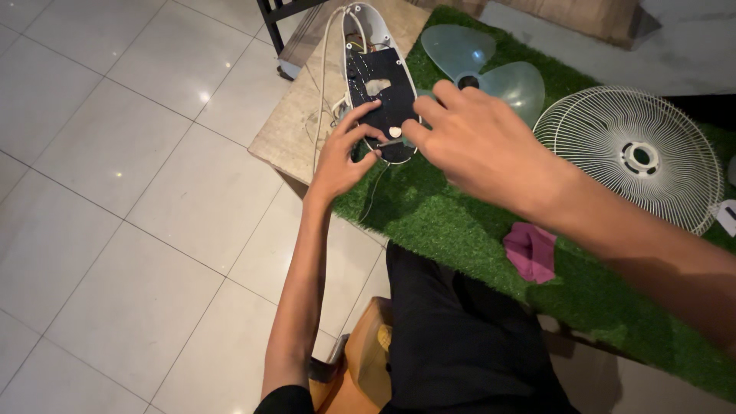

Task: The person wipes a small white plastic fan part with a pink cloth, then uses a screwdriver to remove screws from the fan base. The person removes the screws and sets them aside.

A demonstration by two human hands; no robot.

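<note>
Fan base point(381, 90): left hand point(343, 159) pinching near edge, right hand point(477, 136) spread, fingertips on it; wires point(326, 107) beside, snag risk.

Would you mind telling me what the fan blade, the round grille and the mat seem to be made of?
Fan blade: translucent pale green plastic, apparently, light passing through.
Round grille: thin white-coated wire, probably metal.
Mat: green artificial turf, with a short fibrous pile.
</note>
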